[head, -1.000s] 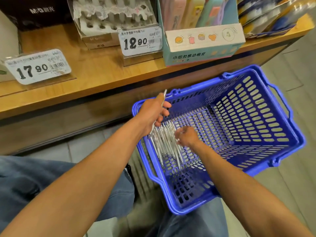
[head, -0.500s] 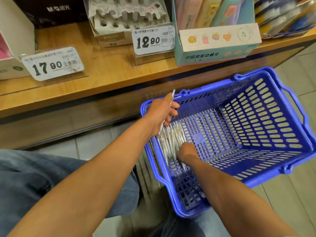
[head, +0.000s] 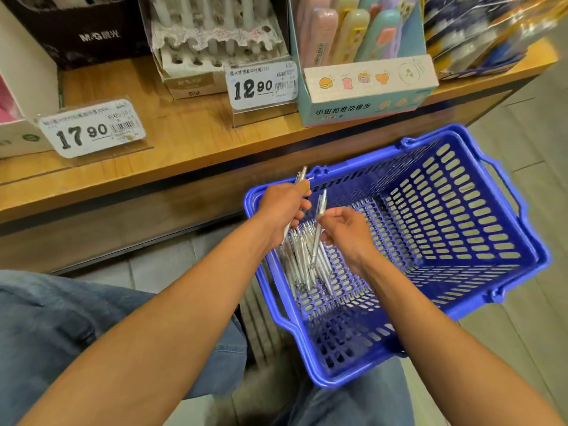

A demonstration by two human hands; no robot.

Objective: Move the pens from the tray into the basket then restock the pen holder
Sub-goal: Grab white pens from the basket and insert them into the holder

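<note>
A blue plastic basket [head: 479, 229] stands on the floor below the shelf. Several white pens [head: 302, 262] lie piled in its left end. My left hand [head: 284, 207] hovers over that end and grips a pen whose top [head: 301, 175] sticks up past my fingers. Just to its right, my right hand [head: 344, 230] pinches another white pen [head: 318, 226], held nearly upright above the pile. On the shelf behind stands the white pen holder [head: 196, 61], with rows of round holes, its front rows unfilled and pens standing in its back rows.
The wooden shelf [head: 172, 139] carries price tags 17.90 [head: 92, 129] and 12.90 [head: 262, 86], a black box [head: 83, 29], and a teal eraser display box [head: 365, 90]. My knees in blue jeans [head: 76, 333] are at the lower left. Grey floor lies right of the basket.
My right hand rose out of the pile with one pen pinched and now holds it upright beside my left hand. The left hand kept its pen. The view moved closer.
</note>
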